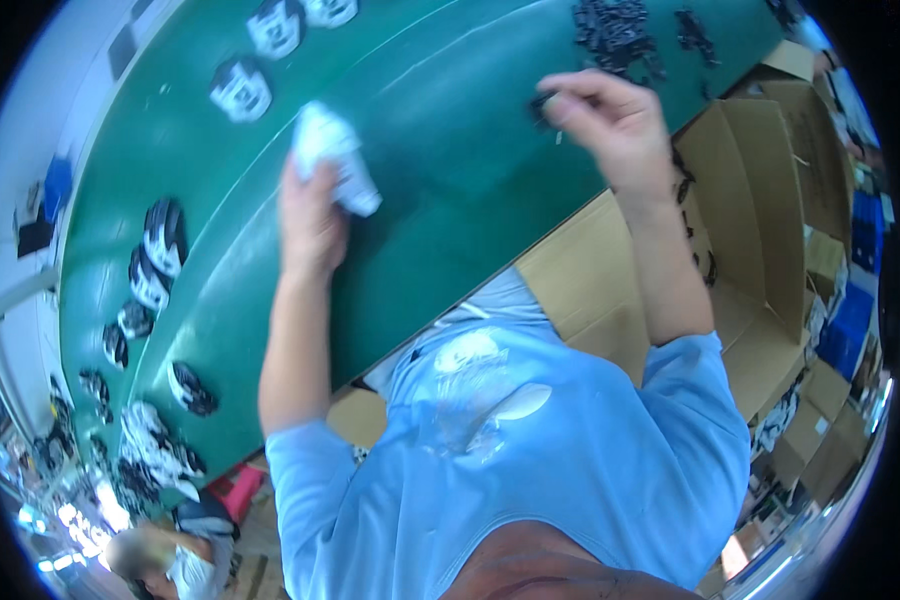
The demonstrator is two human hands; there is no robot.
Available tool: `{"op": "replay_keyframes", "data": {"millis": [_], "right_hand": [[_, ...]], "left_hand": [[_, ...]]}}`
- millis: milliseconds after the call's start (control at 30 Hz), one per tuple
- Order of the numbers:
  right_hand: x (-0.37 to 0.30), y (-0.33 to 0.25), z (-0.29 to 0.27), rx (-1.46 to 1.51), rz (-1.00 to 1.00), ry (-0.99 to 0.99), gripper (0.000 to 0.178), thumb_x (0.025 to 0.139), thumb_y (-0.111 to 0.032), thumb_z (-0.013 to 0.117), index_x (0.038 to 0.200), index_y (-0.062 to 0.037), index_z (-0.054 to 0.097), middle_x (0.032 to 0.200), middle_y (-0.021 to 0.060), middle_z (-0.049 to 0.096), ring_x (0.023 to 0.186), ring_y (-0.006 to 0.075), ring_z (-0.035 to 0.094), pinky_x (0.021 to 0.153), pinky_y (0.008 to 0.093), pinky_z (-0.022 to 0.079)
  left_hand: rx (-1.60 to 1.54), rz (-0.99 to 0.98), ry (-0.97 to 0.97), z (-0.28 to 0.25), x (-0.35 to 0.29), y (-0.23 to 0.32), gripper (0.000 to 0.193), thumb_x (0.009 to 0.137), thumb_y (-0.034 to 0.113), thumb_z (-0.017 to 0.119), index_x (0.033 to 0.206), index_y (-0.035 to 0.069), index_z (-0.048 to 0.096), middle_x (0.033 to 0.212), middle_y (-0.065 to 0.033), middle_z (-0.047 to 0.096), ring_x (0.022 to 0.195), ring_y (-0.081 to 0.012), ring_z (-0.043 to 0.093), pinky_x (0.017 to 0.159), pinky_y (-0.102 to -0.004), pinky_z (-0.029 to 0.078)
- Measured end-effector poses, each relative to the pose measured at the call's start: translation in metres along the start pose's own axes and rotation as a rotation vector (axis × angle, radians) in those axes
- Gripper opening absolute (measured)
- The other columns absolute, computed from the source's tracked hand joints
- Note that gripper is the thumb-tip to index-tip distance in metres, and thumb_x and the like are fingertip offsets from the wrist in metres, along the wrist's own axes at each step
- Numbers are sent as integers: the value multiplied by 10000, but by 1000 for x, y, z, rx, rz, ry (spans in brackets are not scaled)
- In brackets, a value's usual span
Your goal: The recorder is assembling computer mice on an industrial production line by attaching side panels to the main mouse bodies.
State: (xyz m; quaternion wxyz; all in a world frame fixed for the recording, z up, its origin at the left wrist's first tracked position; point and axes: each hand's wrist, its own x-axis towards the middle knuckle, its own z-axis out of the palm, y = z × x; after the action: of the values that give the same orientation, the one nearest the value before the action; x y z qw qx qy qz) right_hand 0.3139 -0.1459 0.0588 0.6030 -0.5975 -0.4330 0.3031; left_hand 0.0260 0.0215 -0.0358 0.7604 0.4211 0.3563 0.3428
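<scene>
Over the green table, my left hand [313, 215] is closed around a white piece [332, 150], blurred by motion; its exact kind does not show. To the right, my right hand [615, 125] is raised with thumb and fingers pinched on a small black part [543, 108], partly covered by the fingertips. Beyond this hand lies a heap of small black parts [613, 35], and a smaller group of black parts [697, 38] is to its right. At the far left of my left hand sit white-and-black shell-shaped pieces [240, 92].
The green table [450, 190] curves across the view. More black-and-white pieces [163, 238] lie along its left side, with a pile [155, 440] near a seated person [185, 560]. An open cardboard box [750, 200] stands against the table edge at my right.
</scene>
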Motion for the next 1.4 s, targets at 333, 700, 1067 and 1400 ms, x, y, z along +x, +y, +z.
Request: {"op": "replay_keyframes", "data": {"millis": [333, 700, 1067, 1400], "right_hand": [[-28, 46, 126, 494, 255, 23, 116, 949, -63, 762, 1022, 23, 733, 920, 48, 746, 813, 73, 667, 739, 222, 552], [-10, 30, 65, -227, 74, -476, 217, 857, -213, 857, 974, -68, 745, 894, 8, 723, 732, 93, 632, 662, 268, 521], [-1, 34, -71, -1047, -463, -108, 135, 835, -123, 768, 968, -133, 749, 1012, 26, 710, 888, 261, 711, 737, 355, 596], [36, 33, 42, -595, -717, -227, 140, 779, -128, 797, 906, -177, 761, 1205, 6, 660, 962, 240, 652, 755, 347, 577]], "left_hand": [[117, 130, -102, 53, -17, -11, 664, 948, 519, 726, 1337, 33, 494, 1148, -67, 636, 1031, -165, 635, 875, -341, 538], [168, -1, -380, 30, -31, -12, 597, 877, 122, 792, 1360, 2, 461, 1098, -55, 630, 905, -119, 631, 769, -270, 539], [-34, -104, -585, 36, -13, 0, 859, 749, 397, 815, 1380, -100, 510, 1419, -319, 556, 755, -131, 592, 614, -280, 537], [-205, -191, -665, 49, 15, 16, 918, 799, 455, 723, 1470, -103, 438, 1429, -260, 549, 691, -148, 508, 551, -277, 466]]}}
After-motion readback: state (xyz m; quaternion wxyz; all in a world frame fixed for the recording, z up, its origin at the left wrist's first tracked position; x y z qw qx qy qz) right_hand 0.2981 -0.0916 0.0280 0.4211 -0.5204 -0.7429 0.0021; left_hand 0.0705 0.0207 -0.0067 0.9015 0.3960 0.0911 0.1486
